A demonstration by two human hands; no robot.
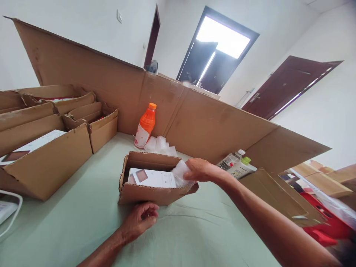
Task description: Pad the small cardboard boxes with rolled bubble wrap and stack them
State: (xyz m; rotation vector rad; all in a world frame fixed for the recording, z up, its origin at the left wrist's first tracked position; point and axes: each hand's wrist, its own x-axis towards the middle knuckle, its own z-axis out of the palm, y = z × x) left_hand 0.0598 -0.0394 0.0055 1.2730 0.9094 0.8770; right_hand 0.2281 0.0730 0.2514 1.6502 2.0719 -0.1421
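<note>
A small open cardboard box [155,193] stands on the green-covered table, with white printed cards or leaflets [155,178] inside it. My right hand [198,169] is closed on a crumpled piece of bubble wrap [180,171] at the box's right end, beside the white papers. In front of the box, my left hand [141,219] rests by its near wall. Its fingers are loosely curled, with a gap to the thumb and nothing held. Whether its fingertips touch the cardboard, I cannot tell.
Cardboard bins [75,155] stand at left, one holding white printed papers [36,144]. Behind the box are an orange bottle [146,124] and more bubble wrap [160,145]. A tall cardboard panel [211,122] borders the table. Two bottles [236,163] stand at right; a white cable [19,211] lies left.
</note>
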